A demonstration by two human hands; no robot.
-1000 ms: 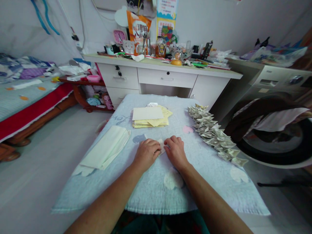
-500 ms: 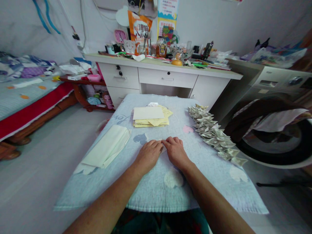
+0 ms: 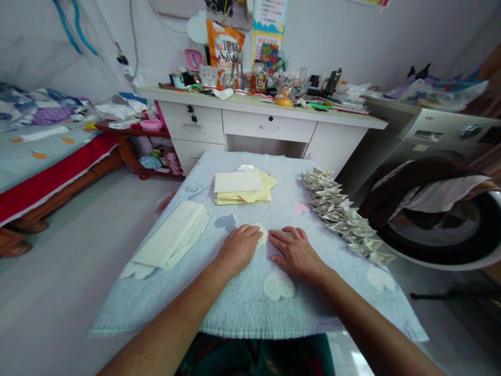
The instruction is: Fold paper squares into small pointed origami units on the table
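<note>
One small cream paper (image 3: 263,237), seemingly folded, in the left grip (image 3: 239,246); right grip (image 3: 299,256) wide.

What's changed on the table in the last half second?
The right hand has shifted right, away from the left hand, spreading open and uncovering more of the small paper between them. The left hand stays at the paper; the yellowish stack, folded sheets and folded pieces are unmoved.
</note>
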